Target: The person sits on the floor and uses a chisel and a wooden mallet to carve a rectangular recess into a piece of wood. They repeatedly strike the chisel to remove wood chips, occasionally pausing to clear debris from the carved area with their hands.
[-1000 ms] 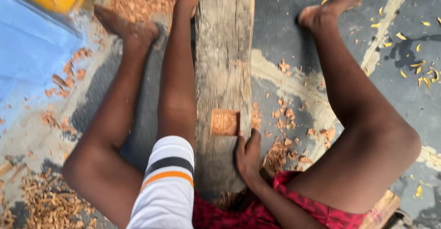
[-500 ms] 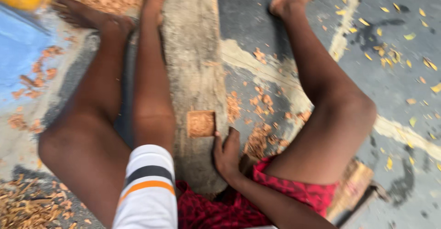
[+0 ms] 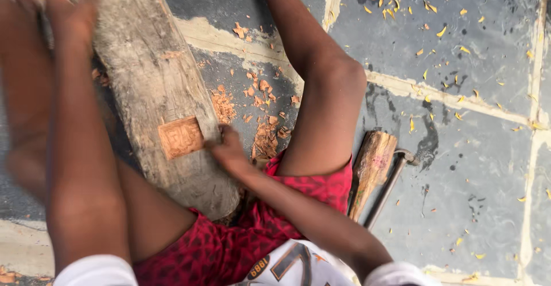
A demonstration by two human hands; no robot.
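Head view, looking down at a person seated on the floor (image 3: 459,165), legs spread either side of a thick weathered wooden beam (image 3: 152,85) that runs from far left toward the lap.

Small reddish wood block (image 3: 180,138) w/ carved surface lies flat on the beam's near part, roughly centre of the beam's width.

Right hand (image 3: 227,148) sits just right of the block, fingers curled, pressing at the block's right edge & the beam's side; touching or almost touching, can't tell if it truly grips the block. Nothing else seen in it.

Left hand (image 3: 69,10) is far left, raised over the beam's far end, badly motion-blurred; can't tell if open or closed, or if it holds anything.

Reddish wood chips (image 3: 258,108) lie scattered on the floor just right of the beam, between beam & right leg; more at far left top corner.

Right of the right thigh: short chunky piece of wood (image 3: 372,168) on the floor, a thin bent metal rod (image 3: 391,185) just beside it, touching or nearly so.

Floor is grey slabs w/ pale joints, dotted w/ small yellow leaf bits (image 3: 442,32), mostly far right.

Person wears red patterned shorts (image 3: 229,251), white top at near edge.
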